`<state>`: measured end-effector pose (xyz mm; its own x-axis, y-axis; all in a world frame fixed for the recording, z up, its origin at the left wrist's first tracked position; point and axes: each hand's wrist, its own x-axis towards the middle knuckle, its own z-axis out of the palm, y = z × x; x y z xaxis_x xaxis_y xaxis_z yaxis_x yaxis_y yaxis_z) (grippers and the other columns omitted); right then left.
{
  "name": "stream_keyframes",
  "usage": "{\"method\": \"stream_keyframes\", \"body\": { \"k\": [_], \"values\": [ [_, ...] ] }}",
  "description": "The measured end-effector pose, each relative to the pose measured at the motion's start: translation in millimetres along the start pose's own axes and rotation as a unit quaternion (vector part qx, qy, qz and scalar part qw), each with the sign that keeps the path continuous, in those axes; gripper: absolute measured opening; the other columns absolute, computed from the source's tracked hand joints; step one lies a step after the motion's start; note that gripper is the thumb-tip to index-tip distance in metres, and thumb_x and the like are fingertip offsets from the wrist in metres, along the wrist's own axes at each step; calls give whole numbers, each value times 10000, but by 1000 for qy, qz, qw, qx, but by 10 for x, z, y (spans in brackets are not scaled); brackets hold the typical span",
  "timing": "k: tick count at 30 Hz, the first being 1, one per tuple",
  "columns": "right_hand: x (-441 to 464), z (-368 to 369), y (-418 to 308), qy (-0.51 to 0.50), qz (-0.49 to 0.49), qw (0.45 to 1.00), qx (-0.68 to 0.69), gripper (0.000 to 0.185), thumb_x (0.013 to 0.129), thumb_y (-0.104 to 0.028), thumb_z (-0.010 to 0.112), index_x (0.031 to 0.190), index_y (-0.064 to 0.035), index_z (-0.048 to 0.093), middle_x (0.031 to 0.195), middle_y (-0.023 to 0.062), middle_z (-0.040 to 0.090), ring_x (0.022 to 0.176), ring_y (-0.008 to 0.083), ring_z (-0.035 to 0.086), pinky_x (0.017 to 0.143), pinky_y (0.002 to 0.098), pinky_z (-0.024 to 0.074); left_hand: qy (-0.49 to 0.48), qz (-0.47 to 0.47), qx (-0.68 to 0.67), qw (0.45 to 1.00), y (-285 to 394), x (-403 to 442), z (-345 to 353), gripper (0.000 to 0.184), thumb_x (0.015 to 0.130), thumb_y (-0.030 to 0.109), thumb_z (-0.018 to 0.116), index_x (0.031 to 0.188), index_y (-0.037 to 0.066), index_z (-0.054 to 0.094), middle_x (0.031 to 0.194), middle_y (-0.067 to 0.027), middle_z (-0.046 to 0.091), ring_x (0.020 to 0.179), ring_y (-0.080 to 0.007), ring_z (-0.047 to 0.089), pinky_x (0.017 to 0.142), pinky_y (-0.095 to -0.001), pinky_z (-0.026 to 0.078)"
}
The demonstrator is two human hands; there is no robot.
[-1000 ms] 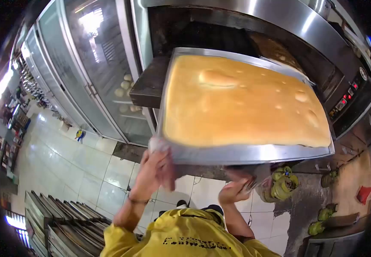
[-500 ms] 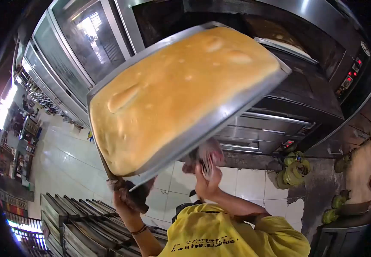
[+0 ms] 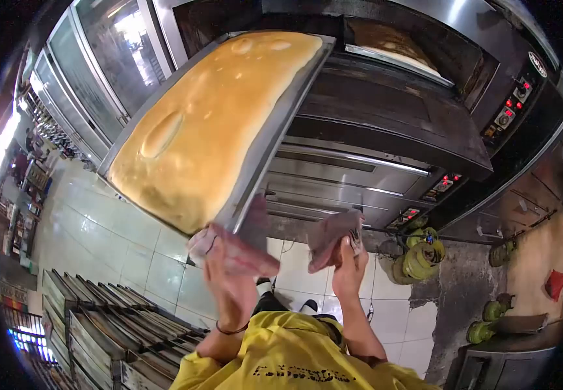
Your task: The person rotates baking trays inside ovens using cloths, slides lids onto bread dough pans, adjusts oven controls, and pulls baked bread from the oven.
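A large metal baking tray holds a golden baked sheet cake with a few raised bubbles. Its far end rests at the oven's opening and its near end juts out over the floor. My left hand, with a dark band at the wrist, is closed on a folded pinkish cloth pressed to the tray's near corner. To the right, apart from the tray, my right hand grips a second folded cloth, thumb on top.
Inside the open deck oven sits another tray with a browned top. Red-lit controls line the oven's right side. Green gas cylinders stand on the floor at right. A rack of stacked trays is at lower left.
The tray has swung leftward and its far end now meets the oven's opening. My right hand has come away from underneath it, still with its cloth. My left hand stays at the near corner.
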<state>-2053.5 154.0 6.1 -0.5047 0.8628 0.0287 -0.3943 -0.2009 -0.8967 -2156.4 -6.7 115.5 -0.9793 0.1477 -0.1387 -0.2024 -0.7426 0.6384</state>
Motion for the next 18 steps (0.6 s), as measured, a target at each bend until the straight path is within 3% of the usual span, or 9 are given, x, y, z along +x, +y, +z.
{"method": "stream_keyframes", "body": {
  "k": [1,4,6,9,11,12,13,16,18],
  "values": [
    [-68,-57,-90,29,12,999,34,187,978,-168,591,1124,-52,600,1000,-21,601,909,67,536,783,250,438,3,-1,-3,1000,-74,-18,111,205,1022,235,478,1142,82,540,1041,-31,608,917,-151,587,758,-309,492],
    [-173,-135,-422,59,11,995,75,195,978,-166,586,1137,-53,583,1050,1,614,966,99,572,844,273,465,-180,-90,50,978,-321,-22,388,248,1037,277,462,1088,60,571,874,-51,620,759,-144,589,688,-285,478],
    [-154,-194,-496,79,-13,993,88,203,979,-174,584,1138,-50,562,1103,31,607,1019,138,583,882,310,477,-208,-139,20,968,-541,118,559,265,1040,278,458,1066,46,583,819,-48,613,716,-133,577,677,-270,467],
    [-87,17,-659,166,-47,975,137,226,992,-138,552,1184,-19,567,1130,65,600,994,162,567,878,310,455,-399,-113,238,878,-916,550,618,215,1017,201,504,1054,9,593,813,14,595,746,-52,527,649,-242,439],
    [-33,17,-573,180,-77,977,-82,267,992,-150,552,1222,-15,544,1188,90,587,1061,194,565,909,345,462,-340,-53,208,916,-987,627,510,190,997,159,518,1055,-1,602,827,12,605,773,-50,537,634,-239,453],
    [24,226,-643,164,-83,983,12,254,990,-154,554,1204,-16,558,1168,89,588,1046,190,565,900,349,465,-344,-51,207,915,-887,649,454,190,997,159,518,1055,-1,602,827,12,605,773,-50,537,634,-239,453],
    [72,434,-672,147,-88,979,107,243,989,-159,555,1186,-18,572,1148,88,589,1031,186,565,891,353,467,-252,-14,190,949,-725,647,353,191,991,140,512,1067,-12,599,847,-15,617,769,-74,559,630,-251,474],
    [205,906,-600,82,-115,983,118,196,984,-171,565,1110,-25,594,1022,57,605,922,148,570,784,311,469,-118,115,-1,986,-366,818,-38,228,963,72,492,1140,-37,586,1013,-150,649,754,-216,657,656,-293,548],
    [354,1210,-488,22,-122,985,120,178,982,-172,568,1084,-30,601,976,44,609,886,134,571,750,296,464,-91,157,-7,983,-43,1128,16,243,963,73,483,1154,-37,584,1028,-154,650,787,-241,659,688,-316,543]
  ]
}}
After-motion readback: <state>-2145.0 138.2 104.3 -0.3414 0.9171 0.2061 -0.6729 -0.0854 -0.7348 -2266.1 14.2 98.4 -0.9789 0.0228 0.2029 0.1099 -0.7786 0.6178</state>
